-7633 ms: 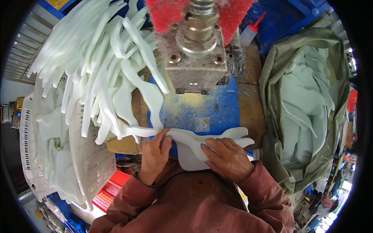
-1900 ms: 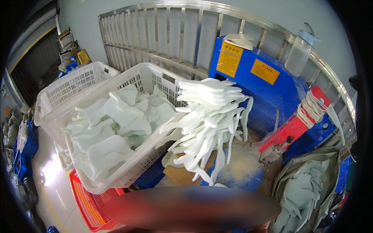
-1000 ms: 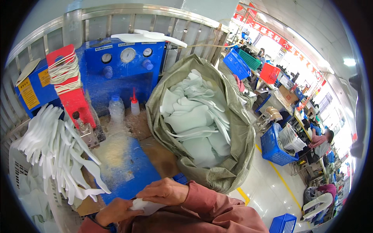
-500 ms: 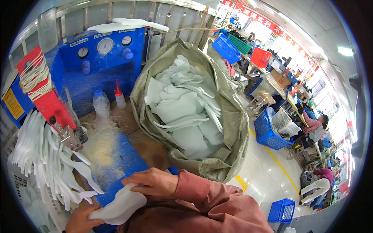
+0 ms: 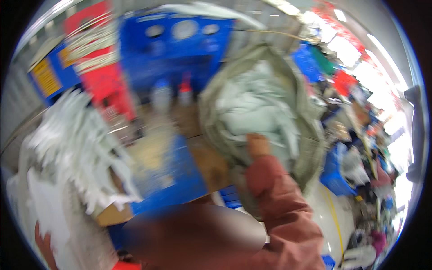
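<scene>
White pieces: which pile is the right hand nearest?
The pile inside the green sack: the right hand is right by it. Other white pieces lie farther left.

pale pieces [image 5: 252, 118]; heaped in sack [image 5: 311, 128]

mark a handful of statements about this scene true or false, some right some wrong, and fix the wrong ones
1. The right hand is at the mouth of the olive sack of pale pieces. True.
2. Both hands are at the sack. False: the left hand is low at the far left of the view.
3. Pale cord is wound around the red machine arm. True.
4. That arm stands to the right of the sack. False: it is to the left.
5. The blue panel shows three round gauges. True.
6. Every pale piece lies inside the sack. False: a heap of long pale strips lies on the left.
</scene>
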Action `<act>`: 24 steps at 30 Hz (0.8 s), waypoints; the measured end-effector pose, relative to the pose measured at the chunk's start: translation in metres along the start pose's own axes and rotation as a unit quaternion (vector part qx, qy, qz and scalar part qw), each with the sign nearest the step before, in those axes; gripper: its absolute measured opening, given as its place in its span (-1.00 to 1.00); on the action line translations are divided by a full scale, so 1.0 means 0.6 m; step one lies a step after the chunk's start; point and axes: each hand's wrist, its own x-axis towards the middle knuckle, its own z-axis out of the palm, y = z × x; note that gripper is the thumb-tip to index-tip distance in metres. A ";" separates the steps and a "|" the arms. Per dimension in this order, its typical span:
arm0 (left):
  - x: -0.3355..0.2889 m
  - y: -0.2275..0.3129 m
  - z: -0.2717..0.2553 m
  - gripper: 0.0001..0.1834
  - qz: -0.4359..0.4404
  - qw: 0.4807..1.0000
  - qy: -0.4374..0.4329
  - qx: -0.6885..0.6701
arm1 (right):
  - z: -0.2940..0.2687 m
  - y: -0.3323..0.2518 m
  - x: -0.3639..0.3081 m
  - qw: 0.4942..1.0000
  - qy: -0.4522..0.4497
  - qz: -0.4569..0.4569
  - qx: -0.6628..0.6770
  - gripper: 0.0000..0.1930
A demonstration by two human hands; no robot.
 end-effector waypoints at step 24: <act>-0.199 0.337 0.534 -0.38 0.092 0.866 -0.384 -0.306 | -0.358 -0.374 -0.055 0.833 -0.006 -0.381 0.401 -0.64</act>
